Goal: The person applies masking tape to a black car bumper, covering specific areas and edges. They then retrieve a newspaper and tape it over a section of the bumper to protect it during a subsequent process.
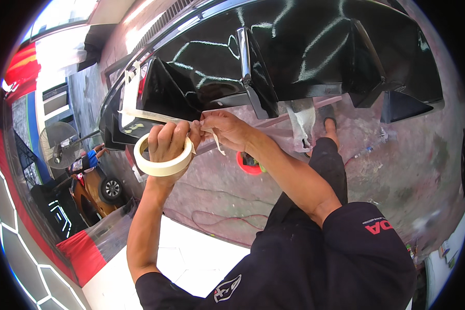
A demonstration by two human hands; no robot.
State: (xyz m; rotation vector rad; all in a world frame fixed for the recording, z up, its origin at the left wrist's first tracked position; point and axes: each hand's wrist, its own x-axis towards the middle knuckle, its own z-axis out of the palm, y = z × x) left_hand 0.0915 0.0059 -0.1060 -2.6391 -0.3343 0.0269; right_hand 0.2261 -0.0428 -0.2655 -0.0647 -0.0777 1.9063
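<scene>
A cream roll of masking tape (163,168) hangs around the fingers of my left hand (169,143), which are curled and closed. My right hand (226,129) is closed in a pinch beside it, its fingertips meeting those of my left hand at the lower edge of a glossy black car bumper (212,67). A short loose tape end (218,143) dangles below the pinch. From there a strip of masking tape (147,115) runs left along the bumper's edge, bordering a white patch. More tape (131,85) goes up the left side. My fingers hide where the strip ends.
Upright black fins (253,72) stick out of the bumper. Below it, a whitish wrapped piece (300,124) hangs near my leg. A red bowl (249,163) sits on the stained floor, with thin hoses or cords. A fan (62,144), an orange vehicle (90,194) and another person (91,159) are at left.
</scene>
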